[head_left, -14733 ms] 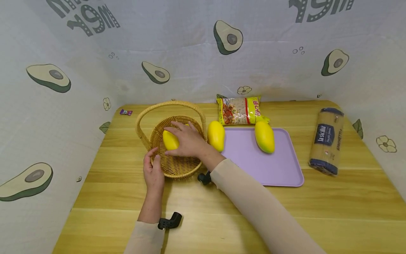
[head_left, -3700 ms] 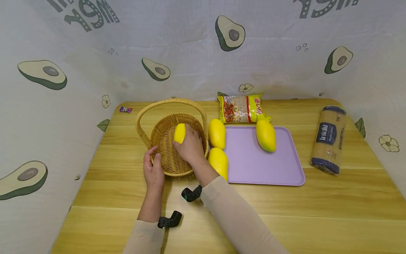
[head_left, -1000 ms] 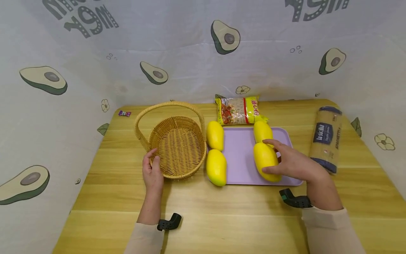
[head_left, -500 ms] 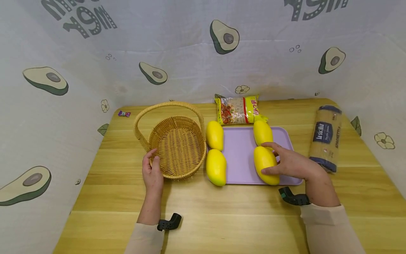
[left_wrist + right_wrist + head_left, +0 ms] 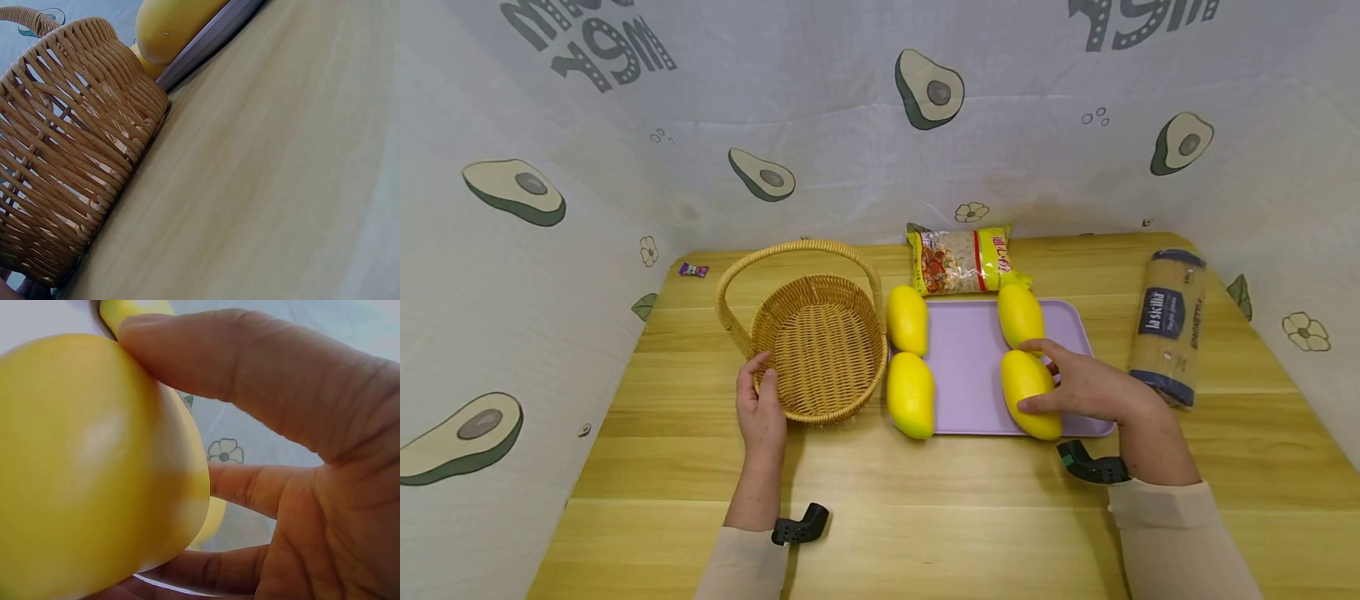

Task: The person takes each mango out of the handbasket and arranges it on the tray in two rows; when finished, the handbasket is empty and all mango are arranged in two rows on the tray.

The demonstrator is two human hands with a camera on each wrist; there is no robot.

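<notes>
My right hand (image 5: 1086, 385) holds a yellow mango (image 5: 1027, 392) at the front right of the lilac tray (image 5: 966, 367), thumb on its near side and fingers at its far side. In the right wrist view this mango (image 5: 94, 469) fills the left half, with the thumb (image 5: 237, 356) over it. My left hand (image 5: 762, 412) grips the front left rim of a wicker basket (image 5: 823, 358) whose inside is bare. A second mango (image 5: 1020, 317) lies just behind the held one. Two further mangoes lie along the tray's left side, one back (image 5: 908, 321) and one front (image 5: 912, 396).
Behind the tray lies a yellow printed food packet (image 5: 961, 260). A spaghetti pack (image 5: 1168, 329) is at the right, and a small purple wrapped sweet (image 5: 693, 270) at the back left. The basket's tall handle (image 5: 801, 244) arches above it. Patterned cloth walls enclose the wooden table (image 5: 887, 517).
Mangoes have gone from the basket to the tray over the earlier frames. Within the last second the held mango has shifted slightly toward the front. The left hand stays at the basket.
</notes>
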